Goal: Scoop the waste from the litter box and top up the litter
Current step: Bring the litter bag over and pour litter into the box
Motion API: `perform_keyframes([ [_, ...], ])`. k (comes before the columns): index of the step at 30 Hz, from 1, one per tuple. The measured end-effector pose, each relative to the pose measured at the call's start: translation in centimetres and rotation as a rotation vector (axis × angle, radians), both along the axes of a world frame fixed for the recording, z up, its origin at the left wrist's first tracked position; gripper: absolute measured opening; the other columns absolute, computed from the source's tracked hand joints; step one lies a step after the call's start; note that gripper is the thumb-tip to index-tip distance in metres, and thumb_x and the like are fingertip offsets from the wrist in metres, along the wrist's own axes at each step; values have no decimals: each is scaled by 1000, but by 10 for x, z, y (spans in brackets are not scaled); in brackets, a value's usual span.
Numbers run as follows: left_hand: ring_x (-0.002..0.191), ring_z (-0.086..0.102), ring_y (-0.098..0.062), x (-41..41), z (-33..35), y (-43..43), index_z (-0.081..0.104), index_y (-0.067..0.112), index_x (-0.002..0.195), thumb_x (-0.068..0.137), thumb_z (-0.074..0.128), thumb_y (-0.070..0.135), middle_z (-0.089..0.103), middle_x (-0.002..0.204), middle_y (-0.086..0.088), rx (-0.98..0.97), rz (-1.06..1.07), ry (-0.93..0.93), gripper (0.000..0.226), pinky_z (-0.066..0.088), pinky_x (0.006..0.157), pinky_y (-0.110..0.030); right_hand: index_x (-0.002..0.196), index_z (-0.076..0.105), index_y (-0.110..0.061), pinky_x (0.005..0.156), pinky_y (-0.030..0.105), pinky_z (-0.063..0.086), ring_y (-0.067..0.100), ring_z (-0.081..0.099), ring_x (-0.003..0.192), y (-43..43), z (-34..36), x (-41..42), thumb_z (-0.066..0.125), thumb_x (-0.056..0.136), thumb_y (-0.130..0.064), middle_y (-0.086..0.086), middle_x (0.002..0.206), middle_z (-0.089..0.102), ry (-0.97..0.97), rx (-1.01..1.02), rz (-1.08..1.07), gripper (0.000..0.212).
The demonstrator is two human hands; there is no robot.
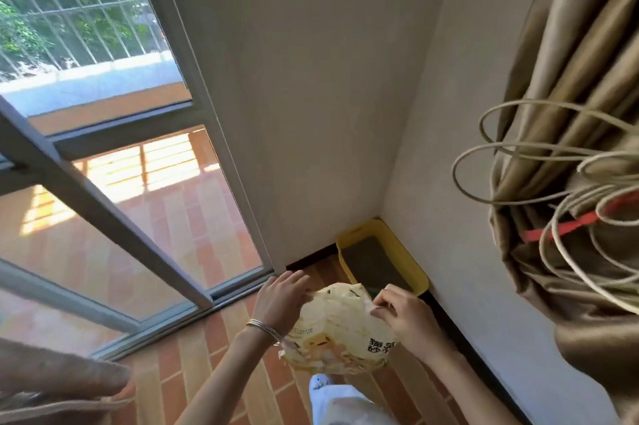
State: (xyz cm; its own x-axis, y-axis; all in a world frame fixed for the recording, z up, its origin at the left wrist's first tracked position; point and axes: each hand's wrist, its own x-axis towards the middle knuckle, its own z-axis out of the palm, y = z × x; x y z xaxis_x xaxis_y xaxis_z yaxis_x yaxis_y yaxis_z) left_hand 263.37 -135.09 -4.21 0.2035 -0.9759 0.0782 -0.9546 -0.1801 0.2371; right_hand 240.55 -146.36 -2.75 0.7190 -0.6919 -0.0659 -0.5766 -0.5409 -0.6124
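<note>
A yellow litter box (408,260) sits on the floor in the room's corner, with grey litter inside. In front of me I hold a crumpled yellow-and-white litter bag (340,331) with black printed characters. My left hand (281,300) grips the bag's top left edge; silver bangles ring that wrist. My right hand (403,315) pinches the top right edge. The bag is above the floor, just short of the box's near end. No scoop is visible.
A sliding glass door (145,217) stands to the left, with a tiled balcony beyond. A brown curtain (570,113) tied back with coiled cord (553,200) hangs at the right. White walls meet behind the box. My leg in a white trouser (342,404) stands on the brick-pattern floor.
</note>
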Motion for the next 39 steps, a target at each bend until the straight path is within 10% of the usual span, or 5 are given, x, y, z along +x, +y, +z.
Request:
perform_keyframes([
  [8,101,54,-13,46,-17,-61,61,24,101,93,50,31,61,105,9,114,-131,63,16,44,85,-29,73,49,-31,59,10,35,-5,48,72,-27,-25,38,64,85,-29,-21,74,48,68,110,-43,19],
  [17,63,59,-8,99,-31,-132,56,31,70,63,82,25,56,69,16,101,-357,48,28,47,53,-21,76,57,-23,66,14,41,-2,50,74,-45,-51,80,65,84,-18,-23,78,47,9,158,-294,13],
  [24,99,57,-14,137,-45,-190,61,27,102,92,53,30,60,104,10,295,-629,97,14,42,82,-27,77,63,-16,63,30,45,10,55,73,-59,-55,116,62,85,-13,-8,82,58,59,48,-629,8],
  [39,93,61,-20,167,-157,-246,64,21,103,90,58,26,64,101,2,359,-774,89,15,46,79,-28,84,63,-15,52,20,31,7,49,65,-60,-161,164,59,89,-24,-6,80,62,152,219,-877,11],
])
